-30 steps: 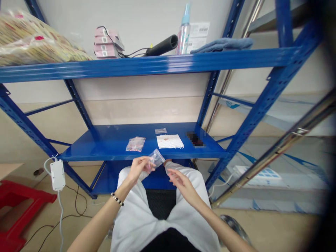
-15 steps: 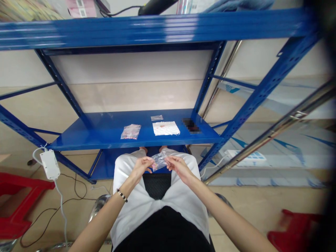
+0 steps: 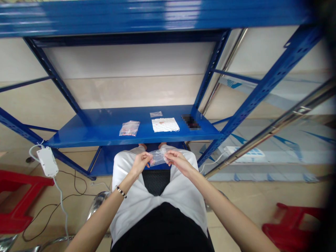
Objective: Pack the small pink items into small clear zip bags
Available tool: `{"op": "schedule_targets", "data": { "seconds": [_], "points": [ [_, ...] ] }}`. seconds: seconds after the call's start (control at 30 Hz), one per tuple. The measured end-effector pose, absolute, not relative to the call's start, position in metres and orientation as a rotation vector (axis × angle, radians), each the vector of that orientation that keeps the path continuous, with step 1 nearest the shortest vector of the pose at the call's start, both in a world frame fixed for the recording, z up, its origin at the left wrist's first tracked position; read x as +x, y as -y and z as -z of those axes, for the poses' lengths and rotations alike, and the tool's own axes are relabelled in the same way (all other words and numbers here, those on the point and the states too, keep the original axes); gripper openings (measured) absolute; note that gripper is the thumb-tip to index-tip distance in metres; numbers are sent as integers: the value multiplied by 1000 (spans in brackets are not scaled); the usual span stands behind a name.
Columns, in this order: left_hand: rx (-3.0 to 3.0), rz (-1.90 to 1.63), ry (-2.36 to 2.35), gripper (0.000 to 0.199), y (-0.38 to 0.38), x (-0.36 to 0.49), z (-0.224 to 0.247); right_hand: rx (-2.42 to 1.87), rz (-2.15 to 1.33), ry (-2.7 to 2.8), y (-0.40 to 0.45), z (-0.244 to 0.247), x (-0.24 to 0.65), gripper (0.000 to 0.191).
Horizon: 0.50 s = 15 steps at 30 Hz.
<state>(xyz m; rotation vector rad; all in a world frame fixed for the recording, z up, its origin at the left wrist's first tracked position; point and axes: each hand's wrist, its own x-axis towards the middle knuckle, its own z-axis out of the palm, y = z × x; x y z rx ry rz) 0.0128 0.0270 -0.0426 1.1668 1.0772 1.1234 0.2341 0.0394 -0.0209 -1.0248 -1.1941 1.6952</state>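
Observation:
Above my lap, a clear plastic bag (image 3: 158,158) is stretched between my two hands. My left hand (image 3: 141,163) pinches its left end, where small pinkish bits show by the fingertips; what they are I cannot make out. My right hand (image 3: 177,161) grips the right end with fingers closed. On the blue shelf (image 3: 102,122) in front lie a flat clear bag with reddish-pink contents (image 3: 129,128), a white cloth or paper (image 3: 165,125) with small reddish pieces on it, and a smaller clear bag (image 3: 156,114) behind that.
A dark, pixelated phone-like object (image 3: 191,121) lies at the shelf's right end. A white power strip (image 3: 47,161) hangs by the left post, with cables on the floor. Red stools (image 3: 21,196) stand at both sides. A metal pole (image 3: 273,129) slants across the right.
The bag looks pulled straighter between my hands, which stay closed on its ends. My view has tilted slightly, so the upper beam and the shelf sit higher in the picture.

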Motion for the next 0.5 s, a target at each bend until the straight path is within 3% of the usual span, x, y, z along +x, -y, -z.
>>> {"op": "schedule_targets", "data": {
  "seconds": [0.3, 0.4, 0.5],
  "points": [
    [1464, -1385, -1444, 29, -27, 14, 51, -1016, -1736, 1283, -33, 22, 223, 30],
    [1683, -1345, -1338, 19, -15, 20, 42, -1035, -1717, 1307, -32, 22, 223, 31],
    [1818, -1190, -1138, 23, -2, 28, 34, -1046, -1667, 1381, -29, 22, 224, 32]
  ]
}}
